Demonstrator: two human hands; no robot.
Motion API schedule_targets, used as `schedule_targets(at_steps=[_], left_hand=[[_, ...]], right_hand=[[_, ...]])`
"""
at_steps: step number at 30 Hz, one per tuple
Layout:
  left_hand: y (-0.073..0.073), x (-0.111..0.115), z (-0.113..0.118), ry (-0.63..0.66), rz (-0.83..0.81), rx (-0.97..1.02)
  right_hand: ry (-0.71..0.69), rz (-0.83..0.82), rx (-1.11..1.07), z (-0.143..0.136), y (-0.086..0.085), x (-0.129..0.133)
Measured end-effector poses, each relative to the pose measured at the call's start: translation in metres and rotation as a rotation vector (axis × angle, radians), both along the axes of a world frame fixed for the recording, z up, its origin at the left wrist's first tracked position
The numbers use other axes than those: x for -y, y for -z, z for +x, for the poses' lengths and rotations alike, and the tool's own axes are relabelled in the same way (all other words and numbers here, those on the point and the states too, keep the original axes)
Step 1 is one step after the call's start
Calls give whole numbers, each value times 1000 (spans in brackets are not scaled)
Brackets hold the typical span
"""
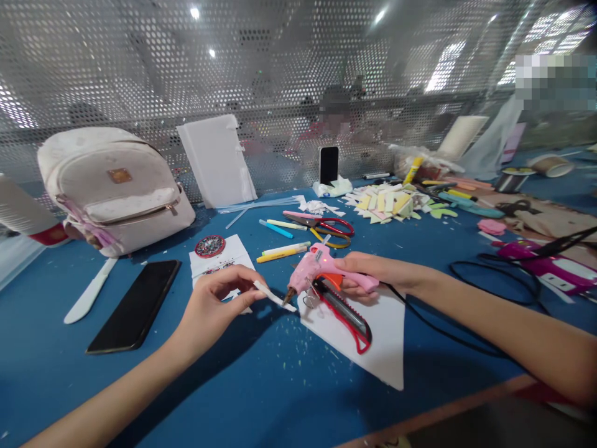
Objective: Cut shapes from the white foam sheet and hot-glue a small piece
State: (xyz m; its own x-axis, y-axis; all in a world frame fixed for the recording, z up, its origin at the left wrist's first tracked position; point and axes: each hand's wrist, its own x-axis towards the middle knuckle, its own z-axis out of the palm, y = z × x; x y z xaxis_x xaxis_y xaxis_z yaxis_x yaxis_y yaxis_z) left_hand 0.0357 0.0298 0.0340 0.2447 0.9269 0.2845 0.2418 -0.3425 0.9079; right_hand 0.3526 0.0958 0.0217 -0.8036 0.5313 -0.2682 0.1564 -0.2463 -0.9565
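A person's right hand (368, 277) grips a pink glue gun (321, 269), fingers closed round its handle, the nozzle angled down and to the left until it meets the end of a narrow white strip (274, 296). The left hand (217, 305) pinches the other end of that strip between thumb and fingertips, holding it just above a blue table (261, 386). Directly under the gun lies a red-and-black utility knife (342, 311), resting on a white sheet (368, 339). A black cord (443, 326) trails away from the gun towards the right. To the left, a black phone (135, 305) lies flat on the table near a white backpack (114, 186). Behind the hands sit scissors with red handles (321, 223), several coloured markers (282, 249) and a heap of cut foam pieces (392, 202).
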Motion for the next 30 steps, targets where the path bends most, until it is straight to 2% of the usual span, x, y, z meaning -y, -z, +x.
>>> schedule_targets(at_steps=[4, 9, 16, 30], left_hand=[[2, -3, -3, -14, -5, 8], [3, -2, -1, 9, -46, 14], [3, 0, 6, 30, -120, 50], [8, -9, 4, 12, -254, 144]], right_hand=[[16, -14, 4, 4, -6, 0], [103, -15, -20, 1, -7, 4], [28, 26, -9, -2, 1, 2], [24, 40, 62, 8, -5, -3]])
